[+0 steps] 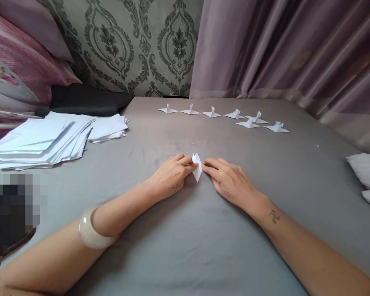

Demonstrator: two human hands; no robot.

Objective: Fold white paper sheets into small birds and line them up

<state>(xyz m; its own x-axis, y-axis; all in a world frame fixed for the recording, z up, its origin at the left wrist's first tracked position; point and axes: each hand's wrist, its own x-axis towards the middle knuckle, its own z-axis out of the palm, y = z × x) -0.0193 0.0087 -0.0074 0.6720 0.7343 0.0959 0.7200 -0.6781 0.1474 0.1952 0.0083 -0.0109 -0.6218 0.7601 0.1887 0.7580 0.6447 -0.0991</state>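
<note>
A small piece of folded white paper (197,174) lies on the grey sheet in front of me. One end is a narrow point towards me, and the far end splits into thin tips. My left hand (172,172) grips its left side, fingertips reaching over the paper's middle. At the right edge, the thumb and fingers of my right hand (230,176) are pinched together on the paper. The fingertips partly hide the fold between them. Beyond my hands stand several folded white paper cranes (211,112), their wings spread.
At the left lie a large stack of white paper sheets (33,137) and a smaller paper pile (107,128). Behind them is a black flat object (89,98). Curtains (240,49) and a patterned wall (142,45) border the far side. White crumpled material (366,172) lies at the right.
</note>
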